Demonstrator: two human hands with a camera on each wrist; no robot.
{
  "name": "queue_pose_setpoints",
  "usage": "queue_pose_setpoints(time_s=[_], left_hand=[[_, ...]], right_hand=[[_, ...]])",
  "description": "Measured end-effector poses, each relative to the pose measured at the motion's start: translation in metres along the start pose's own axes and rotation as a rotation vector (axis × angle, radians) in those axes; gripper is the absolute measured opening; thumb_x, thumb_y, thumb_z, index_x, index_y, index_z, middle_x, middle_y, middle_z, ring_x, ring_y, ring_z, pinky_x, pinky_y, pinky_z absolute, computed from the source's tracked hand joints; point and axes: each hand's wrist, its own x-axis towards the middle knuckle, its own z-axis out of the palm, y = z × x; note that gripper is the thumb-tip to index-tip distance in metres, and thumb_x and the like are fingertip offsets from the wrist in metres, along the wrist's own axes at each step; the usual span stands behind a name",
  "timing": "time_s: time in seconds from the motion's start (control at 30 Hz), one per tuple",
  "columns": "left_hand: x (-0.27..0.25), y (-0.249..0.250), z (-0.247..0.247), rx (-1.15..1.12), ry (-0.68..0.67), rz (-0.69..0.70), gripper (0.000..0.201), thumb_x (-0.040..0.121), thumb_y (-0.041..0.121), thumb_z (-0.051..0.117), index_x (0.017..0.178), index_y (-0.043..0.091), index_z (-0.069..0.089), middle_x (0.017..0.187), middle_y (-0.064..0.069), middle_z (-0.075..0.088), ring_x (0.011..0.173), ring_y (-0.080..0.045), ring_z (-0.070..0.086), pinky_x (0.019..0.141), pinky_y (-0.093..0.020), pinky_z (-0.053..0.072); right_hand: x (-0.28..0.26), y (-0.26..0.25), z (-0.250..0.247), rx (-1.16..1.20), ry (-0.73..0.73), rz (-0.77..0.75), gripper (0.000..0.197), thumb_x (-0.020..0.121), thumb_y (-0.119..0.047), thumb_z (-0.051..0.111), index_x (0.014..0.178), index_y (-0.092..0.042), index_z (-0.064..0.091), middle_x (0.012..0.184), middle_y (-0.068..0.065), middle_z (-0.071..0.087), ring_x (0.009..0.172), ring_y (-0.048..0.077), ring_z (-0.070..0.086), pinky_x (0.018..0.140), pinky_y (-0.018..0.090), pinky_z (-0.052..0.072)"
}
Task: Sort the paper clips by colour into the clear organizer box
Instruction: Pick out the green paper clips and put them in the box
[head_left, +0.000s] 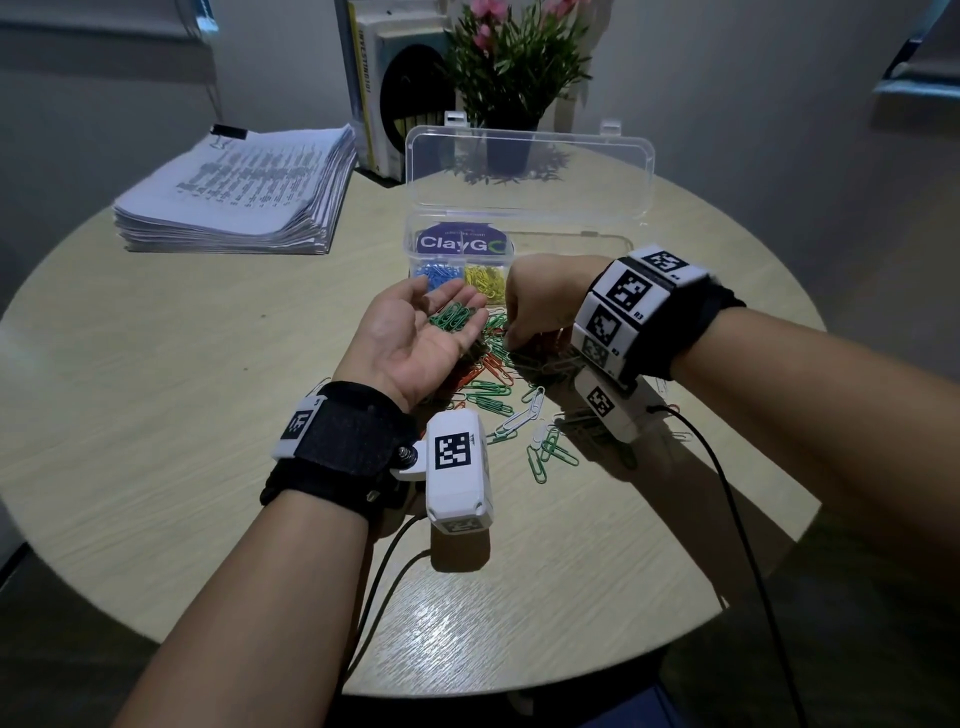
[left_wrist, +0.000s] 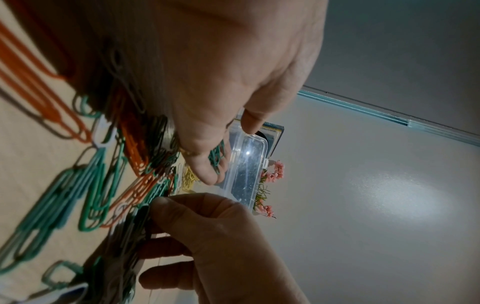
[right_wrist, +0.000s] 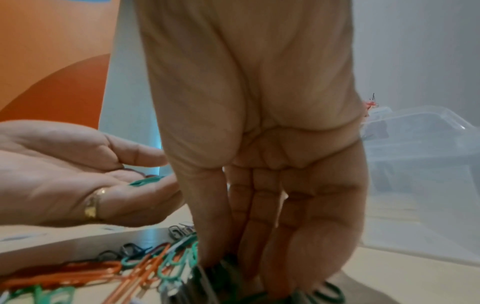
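My left hand (head_left: 415, 343) lies palm up and open above the table, with several green paper clips (head_left: 452, 318) resting on its fingers; the left wrist view also shows these green clips (left_wrist: 217, 158). My right hand (head_left: 524, 332) points down into the mixed pile (head_left: 498, 379) of green, orange and white clips. Its fingertips (right_wrist: 259, 267) sit among the clips in shadow, so any pinch is hidden. Behind both hands stands the clear organizer box (head_left: 415, 244) with its lid (head_left: 530, 176) up. Blue clips (head_left: 435, 274) fill one compartment and yellow clips (head_left: 485, 280) the one beside it.
A thick stack of papers (head_left: 239, 192) lies at the back left of the round table (head_left: 156, 364). Books (head_left: 374, 88) and a potted plant (head_left: 511, 78) stand behind the box. Loose white and green clips (head_left: 540, 441) reach toward me. Wrist-camera cables (head_left: 727, 467) trail over the near edge.
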Motion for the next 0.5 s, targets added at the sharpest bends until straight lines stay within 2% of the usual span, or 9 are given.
queue_pose_setpoints(time_s=[0.1, 0.17, 0.3, 0.4, 0.5], left_hand=[[0.0003, 0.0, -0.0005, -0.005, 0.001, 0.001, 0.033, 0.101, 0.017, 0.036, 0.099, -0.01, 0.054, 0.097, -0.022, 0.058, 0.096, -0.033, 0.057, 0.095, -0.041, 0.043], [-0.0002, 0.0, -0.0007, -0.002, 0.001, 0.002, 0.033, 0.101, 0.017, 0.036, 0.098, -0.01, 0.055, 0.097, -0.022, 0.058, 0.097, -0.033, 0.057, 0.096, -0.042, 0.043], [-0.0004, 0.001, -0.0013, 0.006, -0.004, 0.002, 0.033, 0.101, 0.018, 0.036, 0.1, -0.009, 0.055, 0.098, -0.022, 0.057, 0.097, -0.032, 0.057, 0.095, -0.041, 0.043], [0.0, 0.0012, -0.0016, 0.005, -0.004, 0.001, 0.033, 0.101, 0.018, 0.036, 0.101, -0.009, 0.054, 0.099, -0.022, 0.057, 0.097, -0.032, 0.057, 0.095, -0.041, 0.043], [0.0, 0.0013, -0.0014, 0.011, -0.007, 0.001, 0.033, 0.1, 0.018, 0.036, 0.103, -0.009, 0.054, 0.1, -0.022, 0.057, 0.097, -0.032, 0.057, 0.092, -0.041, 0.044]], right_hand=[[0.0014, -0.0028, 0.0007, -0.025, -0.016, -0.021, 0.034, 0.084, -0.03, 0.07, 0.108, -0.005, 0.067, 0.101, 0.009, 0.069, 0.079, 0.019, 0.056, 0.069, 0.028, 0.046], [0.0022, -0.0032, 0.0013, -0.052, -0.031, -0.031, 0.029, 0.085, -0.028, 0.067, 0.106, -0.007, 0.066, 0.096, 0.008, 0.067, 0.079, 0.019, 0.057, 0.07, 0.029, 0.048], [0.0027, -0.0021, 0.0058, -0.069, -0.046, -0.036, 0.026, 0.086, -0.031, 0.062, 0.095, -0.007, 0.066, 0.08, 0.005, 0.059, 0.073, 0.021, 0.054, 0.062, 0.027, 0.043], [-0.0005, -0.0011, 0.0086, -0.059, -0.032, -0.046, 0.026, 0.086, -0.03, 0.063, 0.091, -0.005, 0.067, 0.077, 0.005, 0.058, 0.069, 0.021, 0.053, 0.052, 0.024, 0.039], [-0.0041, 0.0033, 0.0049, -0.01, -0.036, -0.051, 0.026, 0.085, -0.029, 0.062, 0.093, -0.005, 0.069, 0.077, 0.006, 0.06, 0.065, 0.019, 0.052, 0.051, 0.023, 0.039]])
